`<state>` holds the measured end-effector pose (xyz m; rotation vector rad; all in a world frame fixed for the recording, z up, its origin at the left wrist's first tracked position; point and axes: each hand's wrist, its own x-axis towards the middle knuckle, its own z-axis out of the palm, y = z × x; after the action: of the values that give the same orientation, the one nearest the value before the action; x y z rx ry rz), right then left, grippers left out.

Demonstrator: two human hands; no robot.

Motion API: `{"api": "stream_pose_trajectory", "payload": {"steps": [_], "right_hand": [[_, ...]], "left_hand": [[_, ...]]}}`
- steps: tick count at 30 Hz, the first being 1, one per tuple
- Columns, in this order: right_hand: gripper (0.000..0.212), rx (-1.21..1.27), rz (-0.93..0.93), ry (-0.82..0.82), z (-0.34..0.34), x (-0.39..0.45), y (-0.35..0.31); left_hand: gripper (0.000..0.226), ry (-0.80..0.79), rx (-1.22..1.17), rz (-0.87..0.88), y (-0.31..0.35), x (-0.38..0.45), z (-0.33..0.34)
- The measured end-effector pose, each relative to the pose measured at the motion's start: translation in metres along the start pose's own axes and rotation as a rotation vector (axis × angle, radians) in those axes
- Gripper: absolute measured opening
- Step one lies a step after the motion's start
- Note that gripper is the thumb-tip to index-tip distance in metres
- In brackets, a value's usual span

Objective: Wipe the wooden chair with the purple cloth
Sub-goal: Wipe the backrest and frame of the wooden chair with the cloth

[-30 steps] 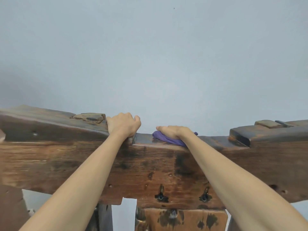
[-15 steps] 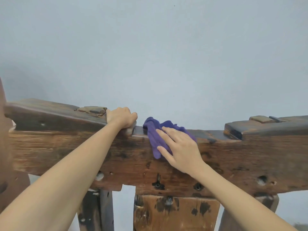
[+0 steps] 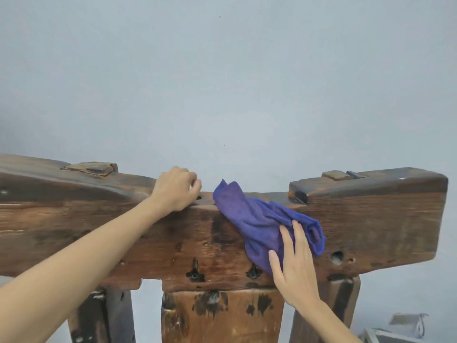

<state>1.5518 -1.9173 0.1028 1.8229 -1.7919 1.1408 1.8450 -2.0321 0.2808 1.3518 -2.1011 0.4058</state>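
The dark, worn top rail of the wooden chair [image 3: 99, 219] runs across the view, with upright slats below it. A purple cloth [image 3: 254, 219] drapes from the rail's top edge down over its front face. My right hand [image 3: 294, 266] lies flat with fingers spread, pressing the lower part of the cloth against the front of the rail. My left hand [image 3: 175, 190] curls over the top edge of the rail just left of the cloth, gripping the wood.
A plain pale wall fills the space behind the chair. Raised wooden pegs [image 3: 91, 168] stick up from the rail near both ends. A grey metal object [image 3: 395, 330] sits low at the bottom right.
My right hand has slid the cloth from the rail's top edge down and to the right over the front face. The left hand has kept its grip on the rail.
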Motion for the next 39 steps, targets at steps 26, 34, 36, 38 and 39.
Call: {"api": "stream_pose_trajectory", "payload": {"steps": [26,34,36,38,39], "right_hand": [[0.065,0.243,-0.002,0.159,-0.069,0.044,-0.032],[0.023,0.99,0.091,-0.565,-0.124,0.072,-0.073],[0.022,1.041,0.09,-0.664,-0.124,0.064,-0.074],[0.026,1.007,0.077,-0.739,-0.122,0.057,-0.075],[0.024,0.971,0.079,-0.783,-0.121,0.055,-0.077]], "left_hand": [[0.025,-0.249,-1.046,0.276,0.107,0.011,-0.039],[0.047,-0.438,-1.231,0.173,0.126,0.001,-0.053],[0.045,-0.427,-1.307,0.045,0.121,-0.005,-0.049],[0.048,-0.397,-1.362,-0.11,0.115,-0.01,-0.044],[0.048,-0.373,-1.386,-0.172,0.113,-0.013,-0.043]]}}
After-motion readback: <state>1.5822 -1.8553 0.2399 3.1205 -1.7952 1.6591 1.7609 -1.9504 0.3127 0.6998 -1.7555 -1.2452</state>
